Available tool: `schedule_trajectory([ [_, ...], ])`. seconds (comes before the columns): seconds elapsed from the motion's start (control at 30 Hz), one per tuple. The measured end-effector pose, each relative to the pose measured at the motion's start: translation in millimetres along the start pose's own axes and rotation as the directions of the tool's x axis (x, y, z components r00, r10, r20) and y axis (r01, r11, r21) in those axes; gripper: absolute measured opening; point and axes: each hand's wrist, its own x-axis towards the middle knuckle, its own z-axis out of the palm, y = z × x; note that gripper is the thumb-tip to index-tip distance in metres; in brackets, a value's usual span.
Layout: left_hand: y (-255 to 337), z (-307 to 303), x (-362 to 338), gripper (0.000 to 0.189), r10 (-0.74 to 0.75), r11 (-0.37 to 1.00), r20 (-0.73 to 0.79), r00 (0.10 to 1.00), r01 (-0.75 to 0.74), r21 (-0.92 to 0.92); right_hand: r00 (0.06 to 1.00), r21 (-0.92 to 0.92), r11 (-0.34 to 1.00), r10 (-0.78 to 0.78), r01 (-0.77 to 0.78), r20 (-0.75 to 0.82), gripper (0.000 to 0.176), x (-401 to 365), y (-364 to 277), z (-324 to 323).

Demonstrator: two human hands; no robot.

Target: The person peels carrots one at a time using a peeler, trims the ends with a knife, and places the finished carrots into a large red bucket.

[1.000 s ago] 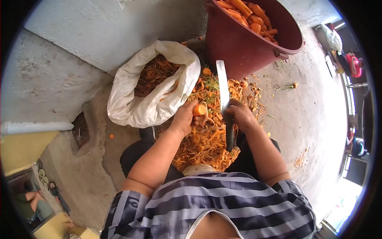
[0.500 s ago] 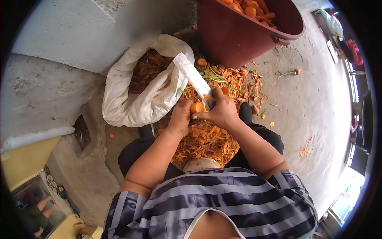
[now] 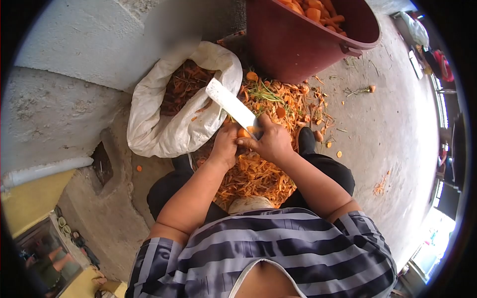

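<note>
A carrot (image 3: 242,133) is between my two hands, its orange cut end partly covered by fingers. My left hand (image 3: 227,145) is closed around it. My right hand (image 3: 271,140) grips a knife (image 3: 231,103), its broad pale blade pointing up and left over the rim of a white sack (image 3: 174,134). The thumb of that hand touches the carrot beside the blade. Orange peelings (image 3: 256,179) are heaped between my legs, and more peel, green stalks and cut carrot pieces lie beyond my hands. Peelings also show inside the sack.
A dark red tub (image 3: 298,44) holding carrots stands at the top. On the right, the concrete floor (image 3: 392,124) has scattered scraps and a carrot top. A grey wall (image 3: 74,64) and a white pipe (image 3: 49,172) are on the left. Part of a person shows at the lower left.
The knife blade has moved left and down, tilting further over the sack's rim. My right hand has shifted slightly left, closer to my left hand, and less of the carrot shows.
</note>
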Motion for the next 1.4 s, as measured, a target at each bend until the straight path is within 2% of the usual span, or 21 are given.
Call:
schedule_trajectory([
  [0.07,2,-1,0,0.028,-0.028,1.000,-0.013,1.000,0.028,0.006,1.000,-0.001,1.000,0.013,-0.013,-0.025,0.077,2,0,-5],
  [0.17,-5,-6,6,0.027,0.032,0.999,-0.046,0.998,-0.032,-0.001,0.999,-0.027,0.999,0.032,-0.033,-0.034,0.078,4,0,-9],
  [0.3,-6,-6,7,0.025,0.033,0.999,-0.044,0.998,-0.034,-0.012,0.999,-0.049,0.998,0.038,-0.038,-0.006,0.080,5,2,-7],
  [0.5,-4,-5,4,0.023,0.017,1.000,-0.051,0.999,-0.017,-0.013,0.999,0.008,0.999,0.043,-0.043,-0.020,0.078,6,1,-7],
  [1.1,-4,-2,5,0.021,0.032,0.999,-0.073,0.997,-0.032,0.002,1.000,-0.056,0.998,0.007,-0.009,-0.024,0.079,7,5,-6],
  [1.3,-6,-4,5,0.025,0.031,0.999,-0.084,0.996,-0.029,0.029,1.000,-0.070,0.998,-0.004,0.005,0.023,0.074,6,9,1],
  [1.4,0,4,0,0.025,0.016,1.000,-0.101,0.995,-0.014,0.020,0.999,-0.039,0.999,-0.037,0.036,-0.021,0.069,4,6,2],
])
